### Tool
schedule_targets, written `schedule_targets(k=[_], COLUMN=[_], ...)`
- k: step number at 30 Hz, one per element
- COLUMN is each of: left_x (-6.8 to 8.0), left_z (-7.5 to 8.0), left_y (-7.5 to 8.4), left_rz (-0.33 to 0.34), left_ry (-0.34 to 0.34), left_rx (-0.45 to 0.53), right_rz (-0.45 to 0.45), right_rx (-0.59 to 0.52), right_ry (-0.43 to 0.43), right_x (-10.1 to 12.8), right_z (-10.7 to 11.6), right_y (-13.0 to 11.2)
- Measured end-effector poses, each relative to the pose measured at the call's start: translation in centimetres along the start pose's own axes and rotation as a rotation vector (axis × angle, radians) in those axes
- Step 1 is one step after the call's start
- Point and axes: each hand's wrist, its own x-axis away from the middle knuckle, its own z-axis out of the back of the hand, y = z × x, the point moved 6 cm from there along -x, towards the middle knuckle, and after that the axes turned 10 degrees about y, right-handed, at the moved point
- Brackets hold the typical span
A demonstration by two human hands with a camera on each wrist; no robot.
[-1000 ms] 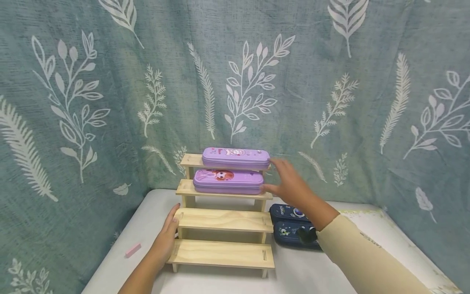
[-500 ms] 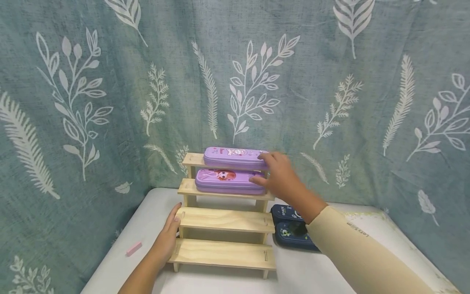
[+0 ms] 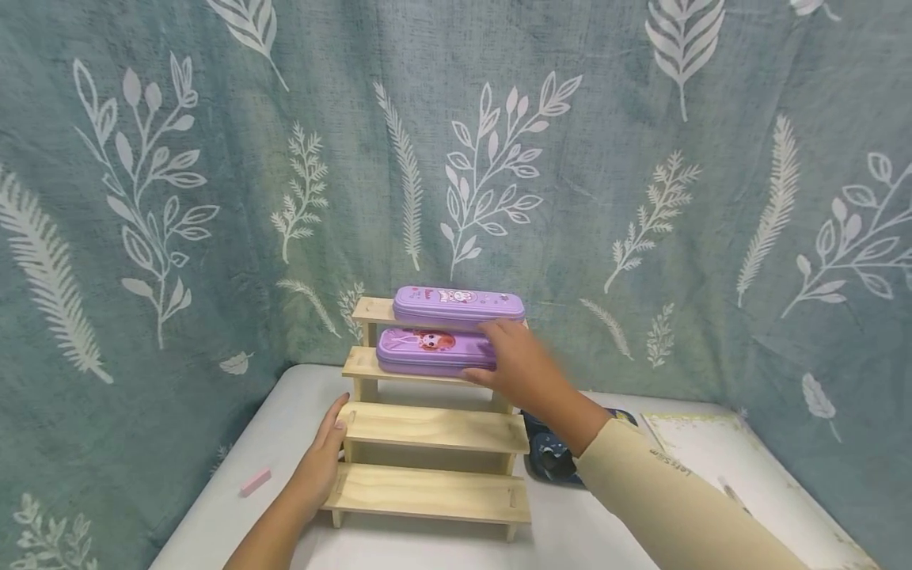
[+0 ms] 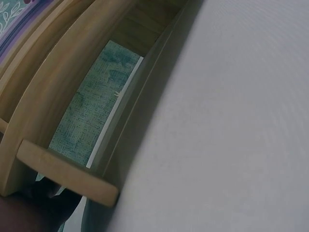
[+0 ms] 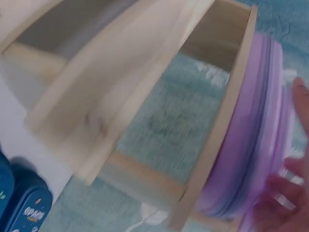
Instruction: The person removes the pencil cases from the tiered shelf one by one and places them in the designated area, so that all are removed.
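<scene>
The right hand (image 3: 516, 368) grips the lower purple pencil case (image 3: 431, 351) on a wooden tiered shelf (image 3: 431, 427). The left hand (image 3: 321, 463), fingers relaxed, rests against the shelf's side.

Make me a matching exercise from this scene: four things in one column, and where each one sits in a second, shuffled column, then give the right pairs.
Things:
1. upper purple pencil case
2. lower purple pencil case
3. pink eraser
4. dark blue pencil case

Places:
A. on the table, left of the wooden stepped shelf
B. on the shelf's top step
C. on the table, right of the shelf, partly behind the right arm
D. on the second step from the top, under the right hand

Pairs: 1-B, 2-D, 3-A, 4-C
</scene>
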Motion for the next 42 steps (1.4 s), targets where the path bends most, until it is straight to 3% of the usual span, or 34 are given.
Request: schedule_targets(k=[5,12,23,31,42], left_x=[-0.2,-0.4,-0.4,-0.4,-0.3], left_z=[0.1,-0.2,-0.3,-0.3,0.2], left_y=[0.2,0.2,0.4,0.2,-0.6], left_rz=[-0.004,-0.014,-0.014,-0.009,0.004], left_ry=[-0.007,-0.012,-0.01,-0.007,0.009], left_rx=[0.005,0.011,0.018,0.022,0.015], right_rz=[0.006,-0.036,-0.103,-0.122,-0.163], right_rx=[0.004,0.009,-0.009,-0.026,-0.067], right_ry=[-0.049,-0.054,-0.016,0.079,0.083], right_x=[0.2,0.6,0.7,1.7,2.7], right_z=[-0.6,-1.4,-2.1,-2.5,-3.9], right_y=[-1.0,-0.3,0.7,0.9,1.2])
